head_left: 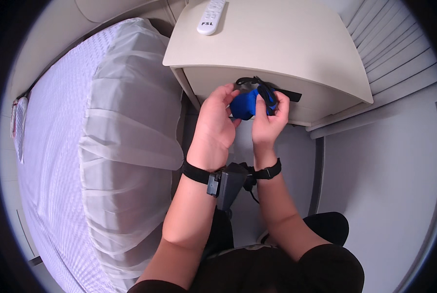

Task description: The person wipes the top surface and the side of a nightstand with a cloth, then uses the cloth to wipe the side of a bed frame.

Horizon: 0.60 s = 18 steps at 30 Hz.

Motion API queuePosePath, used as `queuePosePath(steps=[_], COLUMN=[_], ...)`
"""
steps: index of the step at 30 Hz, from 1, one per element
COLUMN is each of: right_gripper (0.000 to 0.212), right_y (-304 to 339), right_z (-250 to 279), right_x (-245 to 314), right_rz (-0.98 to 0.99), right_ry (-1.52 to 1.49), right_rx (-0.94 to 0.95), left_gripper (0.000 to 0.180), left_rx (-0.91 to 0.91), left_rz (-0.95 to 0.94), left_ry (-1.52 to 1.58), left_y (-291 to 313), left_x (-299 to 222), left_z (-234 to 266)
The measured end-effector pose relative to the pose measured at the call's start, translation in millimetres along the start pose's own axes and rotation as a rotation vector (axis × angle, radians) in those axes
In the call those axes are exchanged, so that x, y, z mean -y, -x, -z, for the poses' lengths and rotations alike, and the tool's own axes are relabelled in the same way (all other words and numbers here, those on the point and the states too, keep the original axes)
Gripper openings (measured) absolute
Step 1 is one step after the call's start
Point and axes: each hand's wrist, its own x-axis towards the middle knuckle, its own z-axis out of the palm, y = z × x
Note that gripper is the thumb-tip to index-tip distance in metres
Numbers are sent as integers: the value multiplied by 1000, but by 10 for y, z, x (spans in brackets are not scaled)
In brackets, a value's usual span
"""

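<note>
Nearest us, our black top spread along the lower edge, bare forearms stretching away from it. Past the black wrist straps, we had a blue bundle raised before the drawer front of the bedside cabinet. Our right hand pinched it, thumb across its near face, together with a looped black cord. Our left hand curled about its left end, fingers touching; whether they gripped or merely steadied it, we could not tell. The bundle lay rightward of the left palm, its long axis, as far as we saw, running sideways from hand to hand. A white remote rested on the cabinet.
</note>
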Motion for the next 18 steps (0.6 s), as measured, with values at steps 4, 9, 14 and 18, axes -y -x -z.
queuePosePath(steps=[4,9,14,18], right_gripper=[28,40,44,45], right_y=[-135,-466,-69,183], right_z=[170,207,-304,-676], right_x=[138,35,-23,-58], right_rz=[33,113,403,456], right_ry=[137,190,500,410], right_rx=[-217,-434,-123,201], left_gripper=[40,28,29,31], left_rx=[-115,-325,-393,-322], left_rz=[-14,-83,-129,-103], left_ry=[76,291,372,403], left_y=[72,5,68,90], left_x=[-155,-382,-559,-574], left_z=[105,387,496,594])
